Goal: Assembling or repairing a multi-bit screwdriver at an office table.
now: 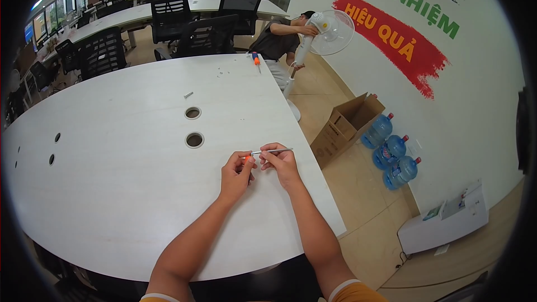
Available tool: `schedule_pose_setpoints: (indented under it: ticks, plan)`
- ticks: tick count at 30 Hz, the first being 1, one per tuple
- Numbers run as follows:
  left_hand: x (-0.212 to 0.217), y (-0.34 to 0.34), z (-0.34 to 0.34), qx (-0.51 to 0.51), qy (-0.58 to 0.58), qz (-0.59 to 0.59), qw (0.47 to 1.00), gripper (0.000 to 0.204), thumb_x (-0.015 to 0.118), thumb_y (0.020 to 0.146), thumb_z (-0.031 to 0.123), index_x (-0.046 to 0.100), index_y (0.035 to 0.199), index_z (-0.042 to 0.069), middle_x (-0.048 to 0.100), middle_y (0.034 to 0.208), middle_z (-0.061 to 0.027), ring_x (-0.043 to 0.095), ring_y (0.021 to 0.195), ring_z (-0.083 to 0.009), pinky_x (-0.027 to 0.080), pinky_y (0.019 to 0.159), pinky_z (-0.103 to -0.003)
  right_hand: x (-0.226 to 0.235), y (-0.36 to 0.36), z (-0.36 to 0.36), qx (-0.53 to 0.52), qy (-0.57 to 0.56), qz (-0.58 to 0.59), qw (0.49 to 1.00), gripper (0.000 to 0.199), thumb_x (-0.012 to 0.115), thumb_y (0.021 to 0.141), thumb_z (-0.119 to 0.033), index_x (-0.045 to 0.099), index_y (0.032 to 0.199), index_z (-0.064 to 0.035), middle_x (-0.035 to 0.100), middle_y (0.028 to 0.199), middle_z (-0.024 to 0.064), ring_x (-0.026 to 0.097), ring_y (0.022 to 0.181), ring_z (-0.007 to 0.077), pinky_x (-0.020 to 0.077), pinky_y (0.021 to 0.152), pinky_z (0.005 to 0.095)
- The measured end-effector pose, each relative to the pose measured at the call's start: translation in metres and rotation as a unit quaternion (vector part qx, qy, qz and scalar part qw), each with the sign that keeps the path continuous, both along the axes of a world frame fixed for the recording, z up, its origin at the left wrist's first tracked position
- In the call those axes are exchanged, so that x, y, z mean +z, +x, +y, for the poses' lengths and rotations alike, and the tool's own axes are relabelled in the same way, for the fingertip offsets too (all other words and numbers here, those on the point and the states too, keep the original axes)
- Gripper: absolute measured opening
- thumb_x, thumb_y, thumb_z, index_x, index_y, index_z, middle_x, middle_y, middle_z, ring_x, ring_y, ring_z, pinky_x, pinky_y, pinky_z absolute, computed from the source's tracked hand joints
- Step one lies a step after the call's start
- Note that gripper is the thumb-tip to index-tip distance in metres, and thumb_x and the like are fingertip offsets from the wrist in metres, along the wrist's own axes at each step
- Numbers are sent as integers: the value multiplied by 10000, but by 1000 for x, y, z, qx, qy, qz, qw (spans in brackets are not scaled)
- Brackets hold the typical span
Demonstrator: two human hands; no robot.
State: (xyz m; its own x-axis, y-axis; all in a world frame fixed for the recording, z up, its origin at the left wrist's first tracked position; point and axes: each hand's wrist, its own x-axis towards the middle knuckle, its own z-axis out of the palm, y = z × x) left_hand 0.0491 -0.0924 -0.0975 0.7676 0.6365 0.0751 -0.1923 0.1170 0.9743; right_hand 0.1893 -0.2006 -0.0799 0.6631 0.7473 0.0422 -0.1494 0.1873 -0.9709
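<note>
Orange shows between our fingers: we hold a small screwdriver (pixel 267 152) over the white table (pixel 112 190), near its right edge. In the head view, our left hand (pixel 237 172) is closed around the orange handle, with only a sliver of that colour peeking out by the thumb. Our right hand (pixel 281 163) pinches the thin metal shaft just beside the handle, fingers curled shut on it, and the shaft's tip sticks out to the right past our knuckles. Both hands sit close together, almost touching, with the tool lying roughly level between them and just above the tabletop.

Ahead of our hands, two round cable holes (pixel 193 127) are set into the table, one behind the other. Farther off lies a small grey piece (pixel 188 95), too small for us to tell what it is, and near the far edge rests a second screwdriver (pixel 256 60) with an orange and blue handle.

Beyond the table, another person (pixel 282 36) bends over a white standing fan (pixel 331 32), a hand on its head. On the floor to the right we see an open cardboard box (pixel 347 126) and three blue water bottles (pixel 394 154) against the wall. Black office chairs (pixel 190 28) stand along the desks behind.
</note>
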Motion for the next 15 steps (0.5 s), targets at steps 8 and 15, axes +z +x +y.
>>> schedule_pose_setpoints:
  ticks: [8,15]
  plan:
    - [0,0,0,-15,4,-3,1000,268,667,1061,274,665,1262,96,728,907,-49,635,638,-91,485,527,-247,0,0,1,-18,6,2,1000,234,731,981,-134,715,1168,6,720,926,69,691,819,128,594,653,269]
    - [2,-2,0,-28,-2,15,999,292,688,1049,281,673,1263,82,756,910,-71,646,632,-98,489,524,-250,3,-3,2,-27,-4,-9,1000,210,698,1009,-165,717,1143,-4,689,878,43,664,796,115,578,658,267]
